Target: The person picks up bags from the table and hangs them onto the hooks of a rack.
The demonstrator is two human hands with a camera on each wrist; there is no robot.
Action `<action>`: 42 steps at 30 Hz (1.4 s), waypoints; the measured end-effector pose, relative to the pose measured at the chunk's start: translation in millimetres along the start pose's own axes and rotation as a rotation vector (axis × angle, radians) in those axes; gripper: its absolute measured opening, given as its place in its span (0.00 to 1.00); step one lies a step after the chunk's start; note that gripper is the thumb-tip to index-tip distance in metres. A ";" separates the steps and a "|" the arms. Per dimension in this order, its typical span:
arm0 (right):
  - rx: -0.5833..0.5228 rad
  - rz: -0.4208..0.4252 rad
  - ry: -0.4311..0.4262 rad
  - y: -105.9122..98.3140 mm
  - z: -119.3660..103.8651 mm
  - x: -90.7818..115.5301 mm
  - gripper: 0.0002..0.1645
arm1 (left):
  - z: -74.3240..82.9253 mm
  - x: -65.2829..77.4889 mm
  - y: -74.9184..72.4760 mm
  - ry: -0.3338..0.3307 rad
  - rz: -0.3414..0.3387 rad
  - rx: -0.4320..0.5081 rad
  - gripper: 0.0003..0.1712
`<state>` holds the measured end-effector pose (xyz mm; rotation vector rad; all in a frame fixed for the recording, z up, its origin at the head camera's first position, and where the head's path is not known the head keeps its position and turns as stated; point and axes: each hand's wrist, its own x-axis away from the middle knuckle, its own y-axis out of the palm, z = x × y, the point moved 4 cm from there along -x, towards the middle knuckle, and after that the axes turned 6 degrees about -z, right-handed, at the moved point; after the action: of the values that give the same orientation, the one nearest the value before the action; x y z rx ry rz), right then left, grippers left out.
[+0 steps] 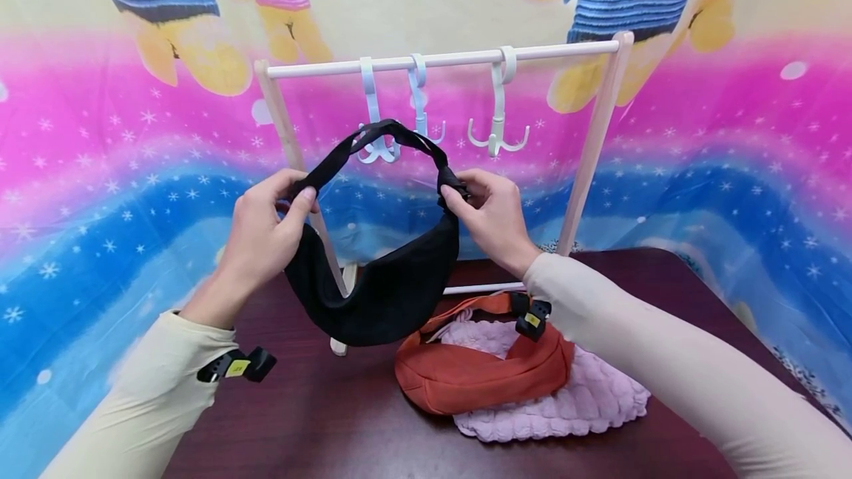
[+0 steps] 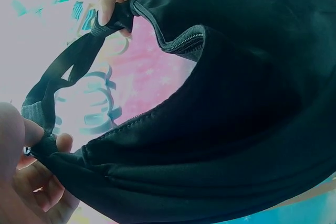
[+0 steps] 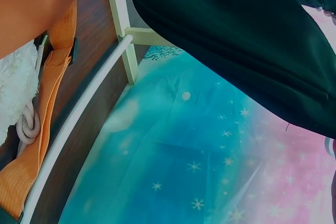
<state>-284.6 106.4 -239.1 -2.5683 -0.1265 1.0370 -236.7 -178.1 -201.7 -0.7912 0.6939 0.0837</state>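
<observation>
Both hands hold up a black shoulder bag [image 1: 386, 294] in front of the rack, its strap [image 1: 393, 128] arched at the top. The left hand [image 1: 266, 224] pinches the bag at the strap's left end between thumb and fingers. At the other end, the right hand [image 1: 489, 213] grips the knot-like join of strap and bag. A zipper [image 2: 184, 44] along the bag's upper edge shows in the left wrist view. Behind the strap, pale blue hooks [image 1: 379, 146] and a whitish hook [image 1: 497, 109] hang from the rack's bar [image 1: 459, 59].
On the dark wooden table [image 1: 286, 420], an orange-red bag [image 1: 479, 379] lies on a pink quilted bag [image 1: 599, 401], below the right forearm. The rack's wooden posts [image 1: 595, 146] stand on either side. A patterned cloth [image 1: 100, 191] covers the wall behind.
</observation>
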 end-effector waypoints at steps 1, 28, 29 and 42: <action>0.001 0.003 0.000 0.6 -0.3 -0.1 0.13 | 0.2 -0.2 0.0 -0.003 -0.002 -0.001 0.14; 0.019 0.037 0.009 9.0 0.2 -10.3 0.13 | -0.4 -10.3 -2.0 -0.021 0.012 -0.013 0.14; 0.021 0.038 0.010 9.2 0.5 -10.5 0.13 | -0.5 -10.2 -1.8 -0.022 0.012 -0.014 0.14; 0.052 0.045 0.017 12.0 0.6 -12.8 0.14 | -3.5 -12.4 2.4 -0.043 0.010 -0.013 0.14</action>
<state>-294.8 92.7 -235.5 -2.5433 -0.0370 1.0210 -249.0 -176.5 -197.5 -0.7960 0.6571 0.1139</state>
